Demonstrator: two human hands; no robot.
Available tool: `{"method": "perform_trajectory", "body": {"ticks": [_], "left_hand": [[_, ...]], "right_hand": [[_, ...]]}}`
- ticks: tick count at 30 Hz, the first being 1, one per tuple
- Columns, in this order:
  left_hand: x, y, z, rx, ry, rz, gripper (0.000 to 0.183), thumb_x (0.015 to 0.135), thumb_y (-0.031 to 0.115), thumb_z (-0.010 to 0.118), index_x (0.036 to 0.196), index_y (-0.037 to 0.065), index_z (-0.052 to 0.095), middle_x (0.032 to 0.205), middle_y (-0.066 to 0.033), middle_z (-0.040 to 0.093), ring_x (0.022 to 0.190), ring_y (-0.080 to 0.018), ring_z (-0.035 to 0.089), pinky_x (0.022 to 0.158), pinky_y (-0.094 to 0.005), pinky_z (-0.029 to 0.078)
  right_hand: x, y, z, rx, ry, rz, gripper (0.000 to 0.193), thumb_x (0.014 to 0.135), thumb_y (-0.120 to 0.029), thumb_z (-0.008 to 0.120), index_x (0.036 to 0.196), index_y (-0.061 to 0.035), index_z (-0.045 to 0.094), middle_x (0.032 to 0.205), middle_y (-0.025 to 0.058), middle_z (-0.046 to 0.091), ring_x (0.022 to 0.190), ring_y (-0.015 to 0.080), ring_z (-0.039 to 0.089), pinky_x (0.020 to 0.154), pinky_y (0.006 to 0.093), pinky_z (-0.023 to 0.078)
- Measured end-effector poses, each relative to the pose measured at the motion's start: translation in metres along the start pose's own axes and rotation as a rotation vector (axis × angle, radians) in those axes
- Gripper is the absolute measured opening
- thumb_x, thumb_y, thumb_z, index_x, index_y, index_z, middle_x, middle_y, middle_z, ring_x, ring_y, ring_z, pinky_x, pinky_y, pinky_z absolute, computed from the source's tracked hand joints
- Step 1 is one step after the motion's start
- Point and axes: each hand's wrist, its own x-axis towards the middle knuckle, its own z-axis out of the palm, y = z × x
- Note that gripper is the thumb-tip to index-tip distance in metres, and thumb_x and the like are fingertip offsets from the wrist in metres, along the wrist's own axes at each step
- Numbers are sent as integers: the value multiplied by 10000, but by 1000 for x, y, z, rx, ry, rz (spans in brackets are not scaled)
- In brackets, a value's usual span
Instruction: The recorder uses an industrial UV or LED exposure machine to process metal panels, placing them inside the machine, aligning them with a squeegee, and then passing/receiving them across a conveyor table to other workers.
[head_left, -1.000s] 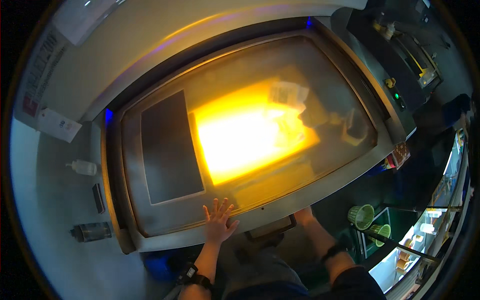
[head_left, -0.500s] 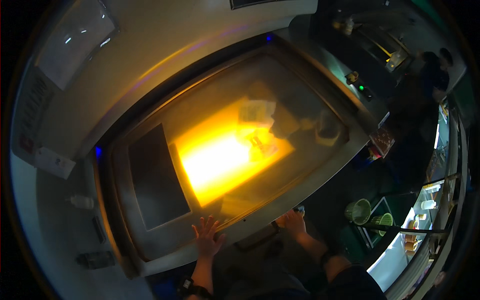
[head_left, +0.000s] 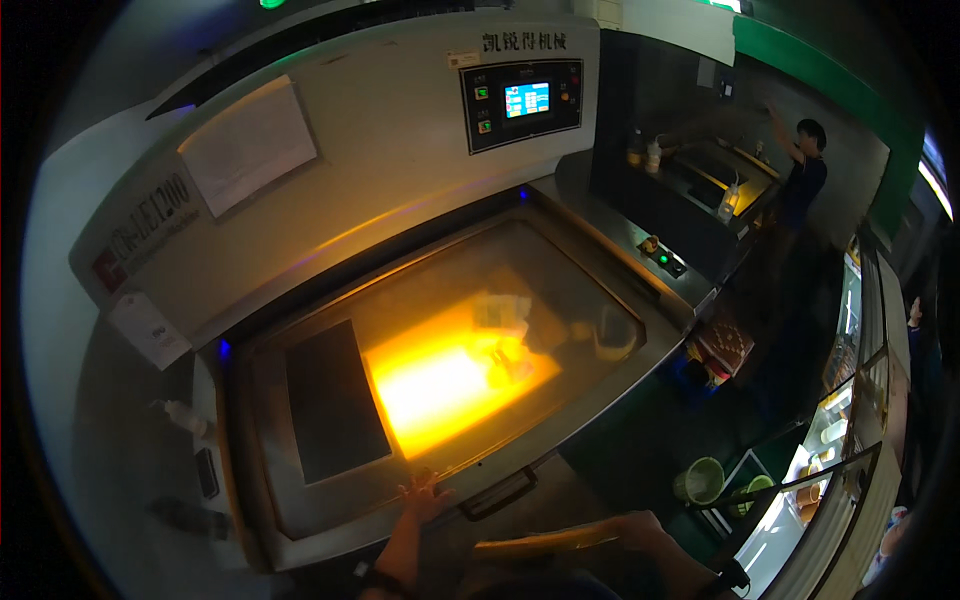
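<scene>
The left hand (head_left: 424, 498) is on the near edge of the big metal rim (head_left: 590, 405), its fingers spread apart, maybe to keep the rim steady. The right hand (head_left: 640, 527) is at the right end of a long yellow strip (head_left: 545, 541), close to the person; I can't tell if its fingers grip it. A dark sheet (head_left: 338, 405) lies left of the bright light (head_left: 435, 400). Unlike half a second ago, the right hand is farther from the rim and the strip shows.
</scene>
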Motion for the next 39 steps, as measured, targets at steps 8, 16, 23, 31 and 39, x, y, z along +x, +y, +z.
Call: {"method": "perform_trajectory", "body": {"ticks": [8,16,23,31,39], "left_hand": [[-121,65,-141,256,-395,43,813,811,476,697,1504,218,357,1567,-114,321,1385,-361,381,1075,-625,341],[-127,-152,-121,546,-241,-280,661,875,177,607,1490,131,368,1485,-95,452,1322,-364,453,1067,-560,364],[29,-211,-263,148,-234,-233,494,891,75,546,1381,78,488,1304,-154,602,1126,-403,588,1033,-501,424],[248,-470,-304,227,163,-150,506,868,-8,518,1354,131,543,1313,-186,573,1231,-391,522,1051,-470,421],[368,-440,-377,435,117,-281,642,800,-36,568,1411,126,454,1420,-179,473,1310,-399,435,1119,-484,357]], "right_hand": [[104,-130,-75,-234,469,-602,377,872,-224,597,1247,-253,618,1224,7,663,1136,220,624,927,399,506],[274,-299,-35,-334,177,-683,591,898,-218,585,1459,-241,401,1533,45,394,1348,306,451,1095,522,368],[430,-364,-101,-335,47,-645,803,773,-75,672,1491,-239,354,1502,89,402,1342,349,421,1086,507,376],[697,-505,-224,-403,215,-577,1057,535,-235,866,1478,-267,387,1533,45,391,1372,297,411,1145,452,322],[841,-500,-260,-364,445,-553,808,718,-138,708,1455,-307,422,1514,25,424,1369,280,419,1141,453,330]]}}
